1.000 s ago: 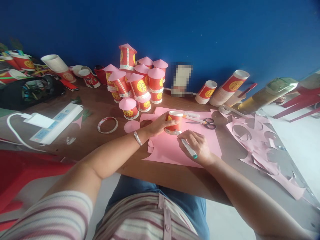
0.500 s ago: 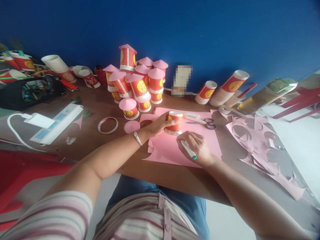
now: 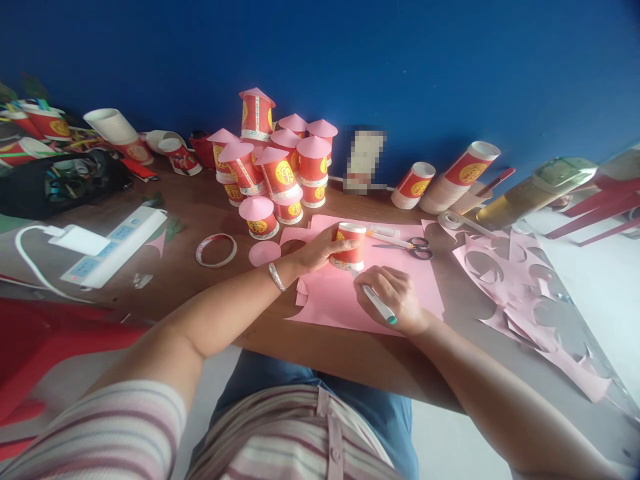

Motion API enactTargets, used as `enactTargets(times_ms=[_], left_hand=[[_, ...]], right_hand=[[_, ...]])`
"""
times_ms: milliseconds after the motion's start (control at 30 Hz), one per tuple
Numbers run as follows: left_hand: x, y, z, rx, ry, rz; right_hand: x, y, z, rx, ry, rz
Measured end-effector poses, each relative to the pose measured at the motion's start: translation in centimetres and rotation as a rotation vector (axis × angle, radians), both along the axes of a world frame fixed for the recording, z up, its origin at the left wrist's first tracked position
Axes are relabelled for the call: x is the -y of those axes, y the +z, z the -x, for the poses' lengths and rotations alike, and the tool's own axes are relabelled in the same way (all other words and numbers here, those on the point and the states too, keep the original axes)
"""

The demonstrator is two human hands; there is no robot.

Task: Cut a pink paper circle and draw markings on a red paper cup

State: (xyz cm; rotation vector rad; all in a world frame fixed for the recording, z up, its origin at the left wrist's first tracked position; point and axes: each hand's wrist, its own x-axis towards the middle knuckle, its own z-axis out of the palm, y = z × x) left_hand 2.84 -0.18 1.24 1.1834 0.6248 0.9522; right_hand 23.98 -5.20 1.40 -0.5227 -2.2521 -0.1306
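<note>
Red cup being held in the left hand, marker being gripped in the right hand

The red cup is being clasped from its left side by the left hand, above pink paper that is being supported by the worktop. The white marker is being gripped by the right hand, to the right of the cup and nearer the body; its tip is being pointed at the cup's lower band, though whether contact is being made cannot be told. The hands are being held apart. Beyond the right hand, scissors are being borne by the paper, while pink-roofed cups are being grouped beyond the left hand
</note>
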Motion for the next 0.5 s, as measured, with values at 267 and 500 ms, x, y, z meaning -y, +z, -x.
enactTargets(times_ms=[267, 500], left_hand=[[0.05, 0.21, -0.06, 0.005, 0.003, 0.013], [-0.03, 0.15, -0.07, 0.018, 0.002, 0.012]], right_hand=[[0.03, -0.01, 0.0, 0.005, 0.001, -0.002], [0.03, -0.01, 0.08, 0.014, -0.006, -0.001]])
